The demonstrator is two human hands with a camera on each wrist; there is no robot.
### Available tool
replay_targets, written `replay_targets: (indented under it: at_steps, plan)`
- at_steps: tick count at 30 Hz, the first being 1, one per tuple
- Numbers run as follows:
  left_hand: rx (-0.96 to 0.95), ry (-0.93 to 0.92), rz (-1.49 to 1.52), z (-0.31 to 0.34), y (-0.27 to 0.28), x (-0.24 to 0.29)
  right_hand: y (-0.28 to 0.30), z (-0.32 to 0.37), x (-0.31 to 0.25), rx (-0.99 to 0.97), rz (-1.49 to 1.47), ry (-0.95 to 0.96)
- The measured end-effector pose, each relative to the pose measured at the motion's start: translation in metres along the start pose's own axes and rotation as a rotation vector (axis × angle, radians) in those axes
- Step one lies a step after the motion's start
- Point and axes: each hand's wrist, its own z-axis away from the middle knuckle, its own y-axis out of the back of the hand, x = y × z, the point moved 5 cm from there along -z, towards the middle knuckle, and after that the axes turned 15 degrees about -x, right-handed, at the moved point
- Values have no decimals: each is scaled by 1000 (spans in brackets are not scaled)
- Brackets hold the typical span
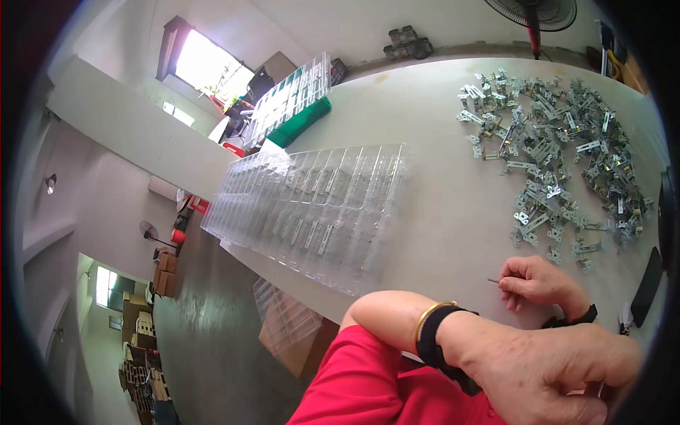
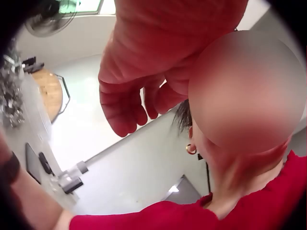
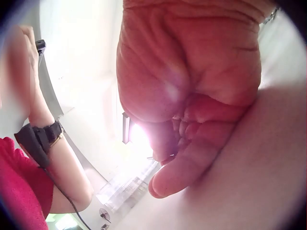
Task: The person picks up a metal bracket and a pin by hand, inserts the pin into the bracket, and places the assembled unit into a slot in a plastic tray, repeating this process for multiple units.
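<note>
On the table, my right hand [image 1: 531, 282] pinches a thin grey metal rod [image 1: 494, 280] between thumb and forefinger, its tip pointing left. The right wrist view shows that hand [image 3: 187, 100] from the palm side, fingers curled low over the tabletop. My left hand [image 1: 545, 365] is raised near the face, with a gold bangle [image 1: 423, 326] and a black strap [image 1: 433, 347] at its wrist. Its fingers hang loosely bent in the left wrist view, with no object showing between them. A spread pile of small metal fittings [image 1: 542, 152] lies beyond the right hand.
Clear compartment trays [image 1: 340, 212] with metal fittings inside lie along the table's left side. Behind them, another clear tray stack sits on a green bin [image 1: 301, 122]. A cardboard box [image 1: 312, 347] stands below the table edge. A dark flat object [image 1: 646, 287] lies at right.
</note>
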Motion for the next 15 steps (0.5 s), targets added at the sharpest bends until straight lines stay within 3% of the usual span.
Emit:
replay_targets:
  at_steps: [1, 5, 7, 8, 10, 15]
  plan:
    - [-17, -51, 182, -3, -2, -1, 0, 0, 0, -5, 7, -3]
    - [-29, -82, 282, -11, -5, -8, 1, -1, 2, -7, -19, -5]
    - [-67, -250, 769, -16, -9, -16, 3, -1, 2, 7, -32, 2]
    - [-65, -252, 771, -11, -7, -17, 3, -1, 2, 6, -34, 0]
    - [-65, -95, 434, -5, 1, -5, 3, 0, 1, 9, -31, 5]
    - [-115, -80, 446, 5, 8, -4, 4, 0, -1, 6, -32, 11]
